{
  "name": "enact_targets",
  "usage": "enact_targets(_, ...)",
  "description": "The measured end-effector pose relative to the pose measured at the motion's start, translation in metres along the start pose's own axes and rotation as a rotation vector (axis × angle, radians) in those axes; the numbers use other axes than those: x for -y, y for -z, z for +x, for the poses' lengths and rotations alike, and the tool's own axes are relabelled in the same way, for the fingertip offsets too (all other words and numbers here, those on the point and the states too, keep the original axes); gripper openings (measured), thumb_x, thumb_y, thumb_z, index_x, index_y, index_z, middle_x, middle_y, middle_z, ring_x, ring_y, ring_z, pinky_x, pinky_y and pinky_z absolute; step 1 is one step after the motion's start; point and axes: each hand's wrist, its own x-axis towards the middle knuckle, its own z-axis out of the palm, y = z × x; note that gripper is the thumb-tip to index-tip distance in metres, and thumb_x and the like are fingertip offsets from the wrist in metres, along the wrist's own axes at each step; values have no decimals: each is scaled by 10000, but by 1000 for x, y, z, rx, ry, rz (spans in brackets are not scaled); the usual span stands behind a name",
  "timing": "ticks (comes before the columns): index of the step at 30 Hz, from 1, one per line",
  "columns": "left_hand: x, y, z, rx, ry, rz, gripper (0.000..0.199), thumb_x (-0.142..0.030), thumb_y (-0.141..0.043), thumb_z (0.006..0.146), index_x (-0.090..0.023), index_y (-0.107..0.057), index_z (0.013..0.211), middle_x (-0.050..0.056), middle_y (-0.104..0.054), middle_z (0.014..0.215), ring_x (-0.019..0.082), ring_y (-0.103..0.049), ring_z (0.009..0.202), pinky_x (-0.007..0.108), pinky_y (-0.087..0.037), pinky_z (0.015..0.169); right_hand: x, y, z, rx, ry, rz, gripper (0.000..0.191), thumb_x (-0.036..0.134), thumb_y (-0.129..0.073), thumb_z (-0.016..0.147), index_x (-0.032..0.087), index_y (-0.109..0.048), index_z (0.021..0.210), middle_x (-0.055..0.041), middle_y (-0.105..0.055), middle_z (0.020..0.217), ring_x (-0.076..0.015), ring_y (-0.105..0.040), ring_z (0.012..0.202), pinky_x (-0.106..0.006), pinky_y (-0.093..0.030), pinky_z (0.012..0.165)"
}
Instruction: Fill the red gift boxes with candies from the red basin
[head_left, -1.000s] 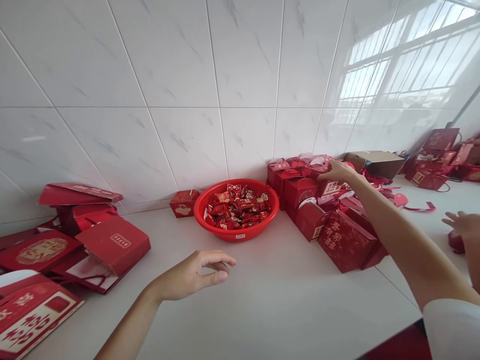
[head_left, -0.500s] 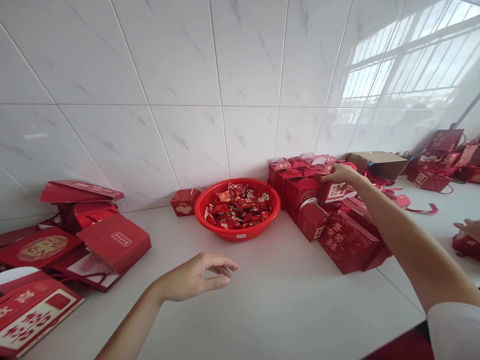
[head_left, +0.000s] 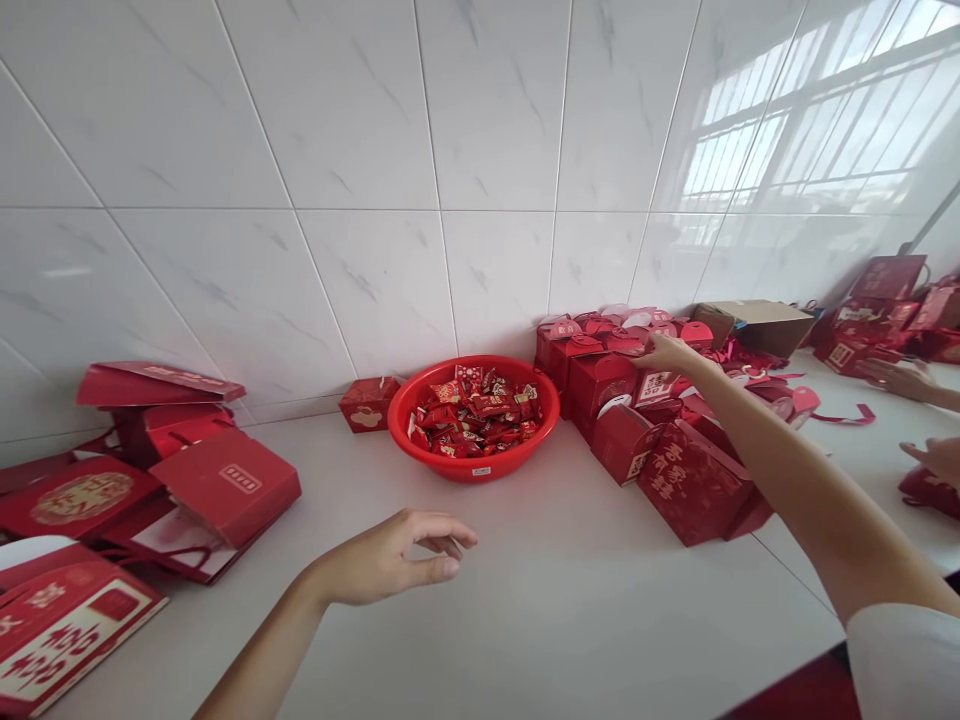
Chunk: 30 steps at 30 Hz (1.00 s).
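Note:
My left hand hovers over the white table in front of the red basin, fingers curved and apart, holding nothing. Wrapped candies fill the basin. At the right, my right hand reaches over the cluster of red gift boxes. Its fingers are pressed together at the top of a red box with a pale printed label; what they pinch is too small to make out. A larger red box with gold characters stands nearer to me, under my right forearm.
Red bags and boxes are piled at the left. One small red box stands left of the basin. A cardboard box is at the back right. Another person's hands are at the right edge, near more red boxes.
My right hand has shifted slightly left and lower over the boxes. At the right edge, a second hand of the other person has come into view. My left hand is nearly still.

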Motion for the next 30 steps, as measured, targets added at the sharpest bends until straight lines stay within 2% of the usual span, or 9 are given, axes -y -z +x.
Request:
enact_targets(4, 0, 0, 0, 14, 3, 2, 475, -555, -627, 875, -230, -679, 1218, 76, -699, 1228, 243, -637, 1141, 343, -494, 1001, -1, -1, 9, 4, -27, -37, 363, 435, -635, 869, 134, -562, 1058, -194, -622, 1172, -264, -630, 913, -319, -554, 622)
enact_targets(7, -1, 0, 0, 12, -6, -7, 474, -546, -627, 877, -226, -678, 1223, 81, -697, 1230, 251, -638, 1140, 353, -494, 1003, 1, 7, 12, -35, -6, -132, 406, 503, -481, 961, 132, -611, 1062, -192, -657, 1161, -314, -647, 1025, -410, -556, 802)
enact_targets(11, -3, -1, 1, -9, -8, -22, 475, -542, -623, 882, -218, -672, 1226, 79, -702, 1215, 248, -645, 1130, 345, -500, 991, 17, 12, -6, -186, 65, -205, 539, 555, -403, 979, 98, -588, 1197, -257, -584, 1297, -410, -515, 1246, -554, -460, 957)
enact_targets(13, -3, -1, 3, 3, -11, -26, 470, -533, -625, 885, -210, -670, 1223, 80, -699, 1216, 241, -645, 1129, 336, -502, 988, 33, 2, -24, -266, 205, -227, 504, 495, -380, 997, 103, -570, 1250, -247, -548, 1355, -386, -493, 1267, -530, -464, 959)
enact_targets(15, -3, -2, 4, 16, -12, -27, 454, -524, -625, 889, -211, -672, 1214, 78, -697, 1220, 240, -644, 1131, 339, -499, 993, 49, -19, -41, -254, 414, -257, 364, 369, -400, 1001, 163, -612, 1213, -162, -590, 1333, -300, -512, 1257, -445, -465, 995)
enact_targets(17, -2, -3, 5, 25, -11, -32, 445, -521, -624, 890, -217, -671, 1212, 78, -690, 1235, 243, -638, 1139, 347, -497, 997, 60, -46, -54, -172, 692, -378, 267, 262, -479, 951, 175, -684, 1098, -133, -618, 1307, -291, -484, 1301, -465, -374, 1103)
enact_targets(19, -1, -3, 4, 29, -5, -38, 449, -520, -627, 887, -219, -669, 1217, 81, -683, 1247, 247, -632, 1147, 351, -499, 993, 66, -73, -59, -122, 799, -505, 269, 207, -552, 890, 169, -704, 1108, -145, -554, 1411, -326, -392, 1396, -561, -233, 1176)
enact_targets(23, -3, -2, 0, 19, -1, -21, 447, -512, -632, 883, -221, -669, 1220, 77, -688, 1237, 245, -632, 1144, 345, -491, 998, 62, -104, -50, -97, 703, -708, 387, 125, -542, 848, 92, -679, 1208, -238, -461, 1481, -371, -333, 1437, -649, -144, 1173)
enact_targets(30, -9, -1, -2, 14, -9, 18, 430, -491, -634, 876, -222, -681, 1208, 75, -699, 1226, 249, -639, 1132, 337, -491, 969, 58, -112, -36, -172, 658, -729, 391, 89, -506, 816, 68, -698, 1156, -249, -550, 1377, -347, -373, 1402, -608, -33, 1201)
